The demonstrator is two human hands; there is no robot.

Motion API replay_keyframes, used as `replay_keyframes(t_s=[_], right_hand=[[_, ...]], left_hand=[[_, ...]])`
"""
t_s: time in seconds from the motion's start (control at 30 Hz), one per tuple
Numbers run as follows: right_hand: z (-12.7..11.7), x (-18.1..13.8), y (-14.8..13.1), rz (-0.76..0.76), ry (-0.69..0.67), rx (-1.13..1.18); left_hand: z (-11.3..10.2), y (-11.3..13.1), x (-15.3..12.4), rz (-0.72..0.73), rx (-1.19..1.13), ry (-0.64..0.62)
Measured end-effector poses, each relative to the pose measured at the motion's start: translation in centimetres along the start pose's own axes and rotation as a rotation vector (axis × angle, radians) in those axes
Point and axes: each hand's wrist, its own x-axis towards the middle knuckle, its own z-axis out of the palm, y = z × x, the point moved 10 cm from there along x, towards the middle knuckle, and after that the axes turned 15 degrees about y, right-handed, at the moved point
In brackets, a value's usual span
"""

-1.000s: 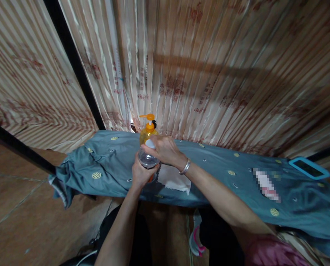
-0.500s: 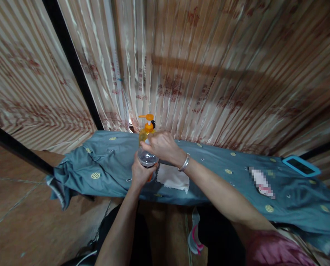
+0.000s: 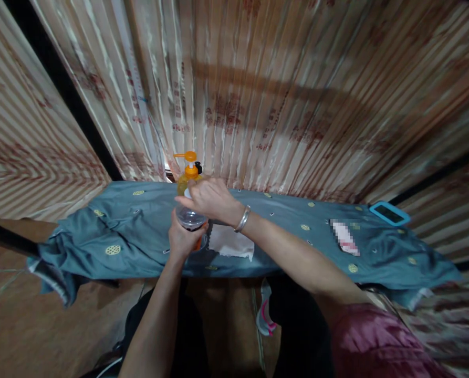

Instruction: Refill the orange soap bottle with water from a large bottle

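Observation:
A clear plastic bottle (image 3: 190,216) with some orange on its lower side stands on the cloth-covered bench. My left hand (image 3: 182,239) is wrapped around its body. Over the bottle's top, my right hand (image 3: 214,198), with a silver bangle at the wrist, has its fingers closed on the white cap (image 3: 188,193), which is partly hidden. Just behind stands a yellow bottle with an orange pump (image 3: 190,164), its lower part covered by my hands. A small black top (image 3: 198,167) shows beside the pump. To the right of the clear bottle lies a white cloth (image 3: 231,241).
The blue-grey patterned sheet (image 3: 275,249) covers the long bench. Farther right are a pixelated white and pink item (image 3: 344,237) and a blue-framed tablet (image 3: 389,213). A striped curtain (image 3: 250,94) hangs behind, with a dark pole (image 3: 69,100) at the left.
The view has shifted, so everything appears farther left and slightly higher. Both hands keep their hold on the bottle and cap.

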Motion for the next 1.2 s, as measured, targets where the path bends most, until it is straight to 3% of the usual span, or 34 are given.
replay_keyframes(t_s=[0.13,0.27,0.5,0.7,0.8,1.2], right_hand=[[-0.28,-0.23,-0.11,-0.018,-0.047,0.019],[-0.57,-0.29,-0.42,-0.079,-0.017,0.047],[0.02,0.02,-0.36,-0.014,0.0,0.013],[0.1,-0.16,-0.81,-0.105,0.068,0.058],[0.22,-0.32,-0.6,-0.113,0.04,0.122],[-0.3,-0.01,-0.16,0.0,-0.016,0.208]], left_hand=[[0.0,0.37,-0.11,0.011,-0.011,-0.006],[0.02,0.37,-0.07,0.022,-0.023,0.001],[0.04,0.03,0.23,0.025,-0.007,0.015],[-0.07,0.4,0.07,-0.002,0.013,0.004],[-0.14,0.66,-0.01,-0.005,0.002,-0.002],[0.03,-0.02,0.13,0.009,0.021,0.014]])
